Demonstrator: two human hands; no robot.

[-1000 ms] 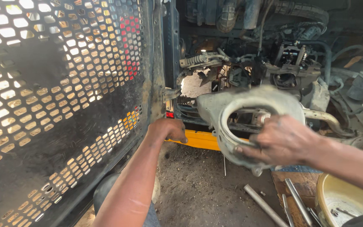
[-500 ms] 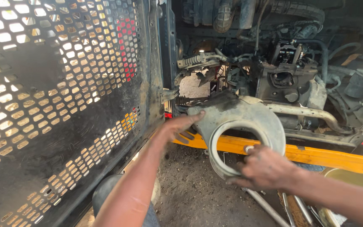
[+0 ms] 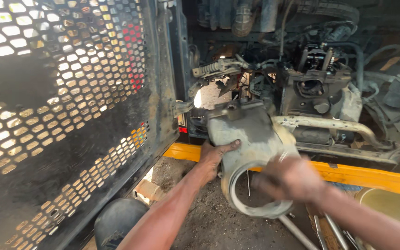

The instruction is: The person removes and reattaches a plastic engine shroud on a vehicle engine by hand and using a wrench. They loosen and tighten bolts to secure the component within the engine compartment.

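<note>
Head view: both hands are holding the grey metal housing (image 3: 251,139); left hand (image 3: 215,155) is gripping its side, blurred right hand (image 3: 290,178) is closing on its ring.

Single view, head-worn camera. It looks forward and down from the person's own standpoint, low and close to an opened engine bay (image 3: 315,88). Both forearms enter from the bottom edge, so the lens sits just above and behind them. The perforated metal grille panel (image 3: 61,115) fills the left half, very near the lens and angled away. The yellow beam (image 3: 371,178) crosses the lower right, with dirt ground (image 3: 209,222) under it. The engine bay occupies the upper right, slightly farther off. No second view, so no shared area to record.
</note>
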